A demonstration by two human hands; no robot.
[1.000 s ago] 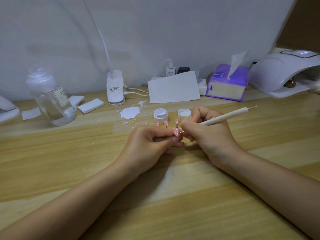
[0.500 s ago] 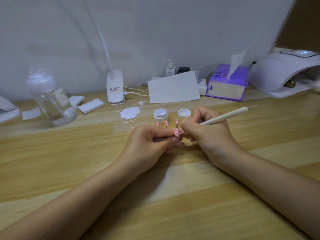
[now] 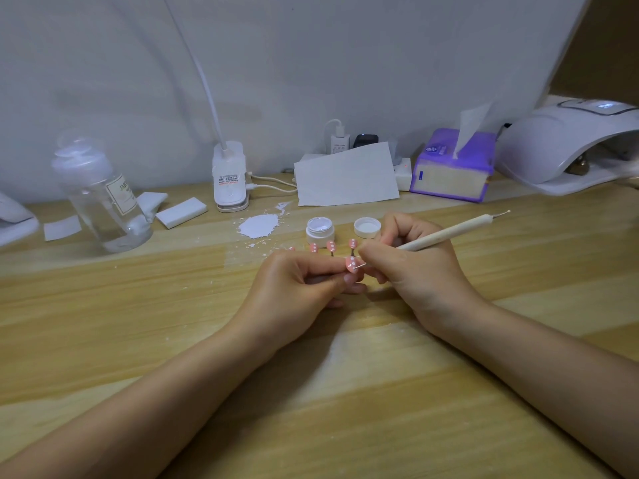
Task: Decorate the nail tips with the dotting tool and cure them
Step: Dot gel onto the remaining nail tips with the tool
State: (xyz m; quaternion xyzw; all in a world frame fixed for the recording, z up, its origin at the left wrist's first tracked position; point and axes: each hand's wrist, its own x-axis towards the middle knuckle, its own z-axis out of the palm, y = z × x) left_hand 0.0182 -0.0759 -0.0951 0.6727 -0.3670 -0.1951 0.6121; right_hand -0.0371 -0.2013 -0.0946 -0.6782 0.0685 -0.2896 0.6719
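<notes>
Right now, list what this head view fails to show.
- Nail tip: its stick is hidden inside the left hand.
- Dotting tool: the grip is covered by the right hand.
- Curing lamp: cut off by the right edge.
- Bottle label: too small.

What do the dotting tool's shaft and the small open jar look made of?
Cream dotting tool shaft: matte, probably painted wood or plastic, with a thin shiny metal tip at each end. Small white open jar: looks like opaque glossy plastic, from the soft sheen on its rim; frosted glass is possible.
</notes>
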